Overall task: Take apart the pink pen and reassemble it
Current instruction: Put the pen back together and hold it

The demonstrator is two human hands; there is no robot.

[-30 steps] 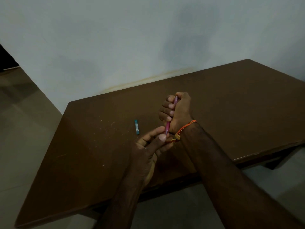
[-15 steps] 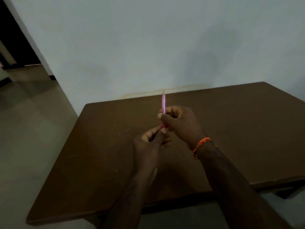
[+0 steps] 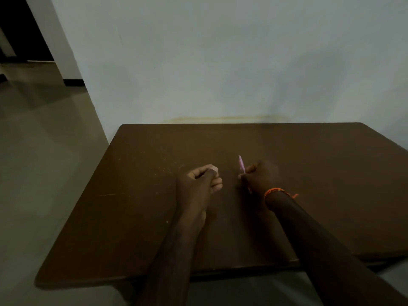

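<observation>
My right hand (image 3: 261, 178) is closed around the pink pen (image 3: 241, 164), which points up and slightly left out of my fist above the brown table (image 3: 320, 173). A pale bit of the pen shows below the fist near my wrist. My left hand (image 3: 198, 184) rests about a hand's width to the left, its thumb pressed against curled fingers. No pen part shows in it. The two hands are apart and do not touch.
An orange thread band (image 3: 274, 191) circles my right wrist. Pale specks (image 3: 163, 167) dot the table left of my hands. A white wall (image 3: 220, 62) stands just behind the table's far edge, and grey floor (image 3: 44, 151) lies to the left.
My hands have come apart: the left let go of the pen's lower end and moved left, the right carried the pen to the right. The small teal piece seen a second ago is out of sight.
</observation>
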